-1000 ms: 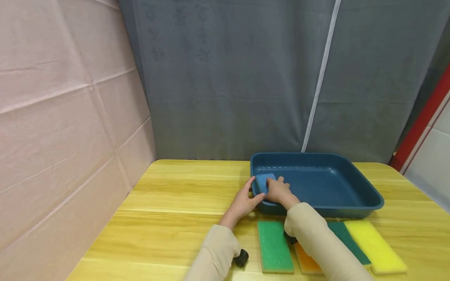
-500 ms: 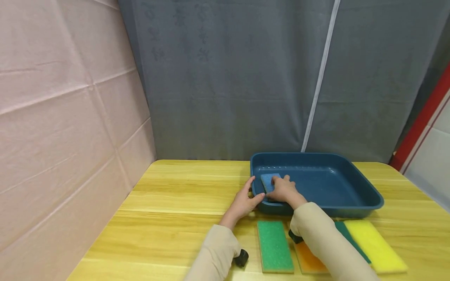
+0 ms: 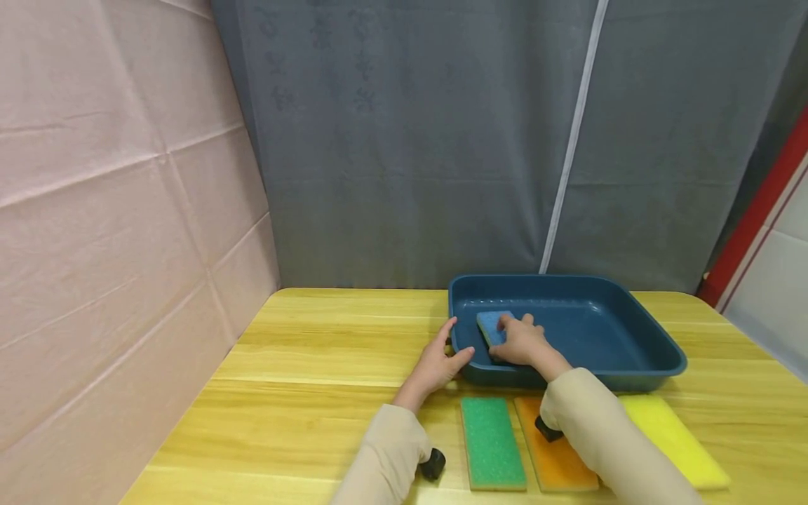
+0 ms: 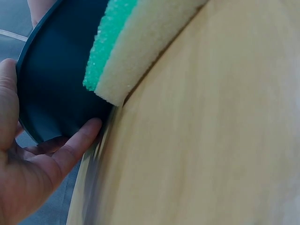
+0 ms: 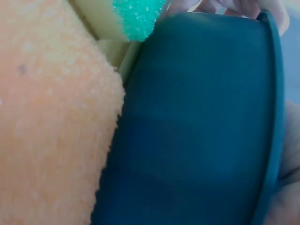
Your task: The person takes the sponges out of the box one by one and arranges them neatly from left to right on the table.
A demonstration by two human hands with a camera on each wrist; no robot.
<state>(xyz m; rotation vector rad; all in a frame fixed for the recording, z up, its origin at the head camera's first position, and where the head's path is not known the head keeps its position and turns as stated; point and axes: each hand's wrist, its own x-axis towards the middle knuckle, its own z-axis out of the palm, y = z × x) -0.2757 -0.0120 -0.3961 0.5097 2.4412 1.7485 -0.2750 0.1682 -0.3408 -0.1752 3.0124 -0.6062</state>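
A dark blue tray (image 3: 606, 337) stands on the wooden table. Inside it, near the left end, lies a blue sponge (image 3: 490, 324) with a paler edge. My right hand (image 3: 525, 341) reaches over the near wall and grips this sponge, thumb at its left side and fingers toward its right. The fingers of my left hand (image 3: 435, 361) are spread round the tray's near left corner. Up close in the left wrist view, my left fingertips (image 4: 89, 127) touch the tray's outer wall. From the right wrist view the blue sponge is hidden by the tray wall.
In front of the tray lie a green sponge (image 3: 494, 443), an orange sponge (image 3: 558, 456) and a yellow sponge (image 3: 678, 442). My right sleeve (image 3: 612, 435) passes over this row. A grey curtain (image 3: 404, 154) hangs behind the table, a pink cloth (image 3: 126, 210) at left.
My right hand has slid the blue sponge to the right, away from the tray's left wall. The right forearm now covers the dark green sponge. The left hand stays in place.
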